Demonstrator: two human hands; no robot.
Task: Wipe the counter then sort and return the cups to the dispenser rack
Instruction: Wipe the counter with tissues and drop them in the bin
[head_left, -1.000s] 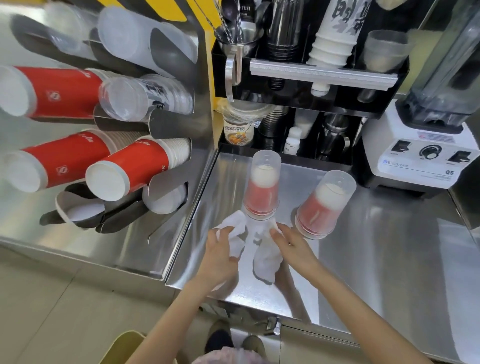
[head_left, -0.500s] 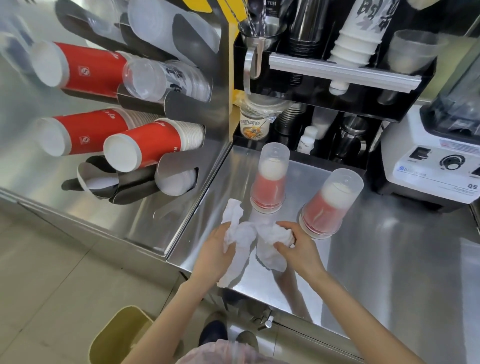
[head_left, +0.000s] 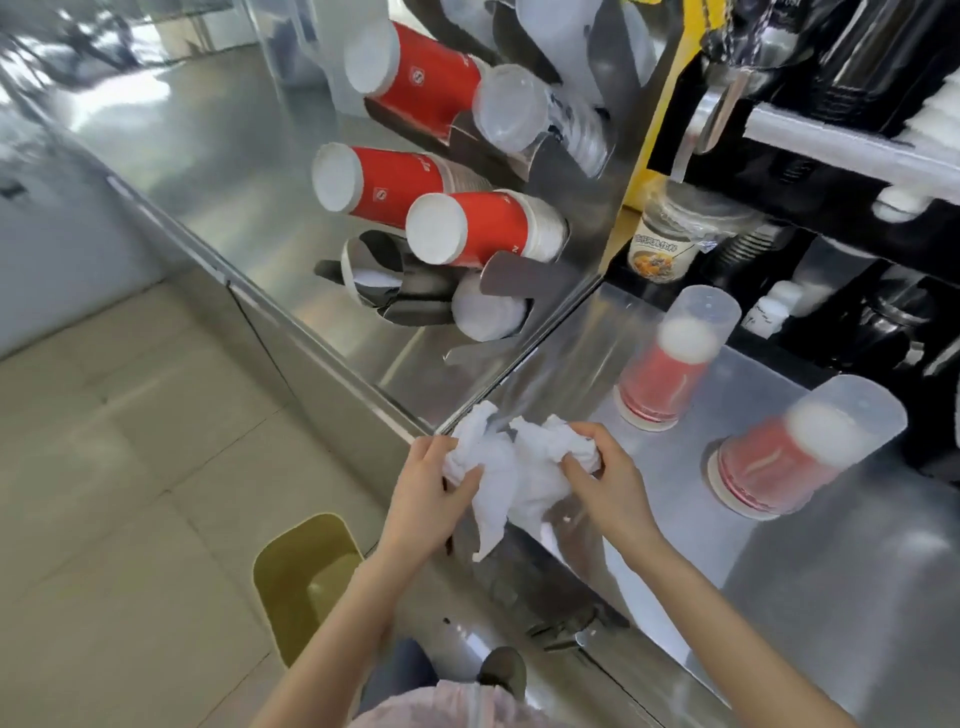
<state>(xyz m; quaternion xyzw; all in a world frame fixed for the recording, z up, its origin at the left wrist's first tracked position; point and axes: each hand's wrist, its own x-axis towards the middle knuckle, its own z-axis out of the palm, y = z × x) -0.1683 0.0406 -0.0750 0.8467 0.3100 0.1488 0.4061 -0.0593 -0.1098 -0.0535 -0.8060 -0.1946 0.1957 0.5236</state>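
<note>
Wad of tissue (head_left: 511, 467) is being gripped by L hand (head_left: 434, 488) & R hand (head_left: 605, 475) at counter (head_left: 779, 571) edge, above bin (head_left: 306, 577); 2 inverted cup stacks (head_left: 670, 364) nearby risk being knocked w/ R elbow swing.

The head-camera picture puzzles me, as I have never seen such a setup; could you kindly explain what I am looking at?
There is no machine here: a person wears a wide-angle camera on the head, looking forward and down at their own bare hands. The left hand and right hand together hold a crumpled white cloth at the near corner of a steel counter. On the counter stand two upside-down cup stacks, each a red cup under a clear one: one farther back, one to the right. On the left, a steel rack holds red and clear cups lying sideways. A yellowish bin sits on the floor below.
</note>
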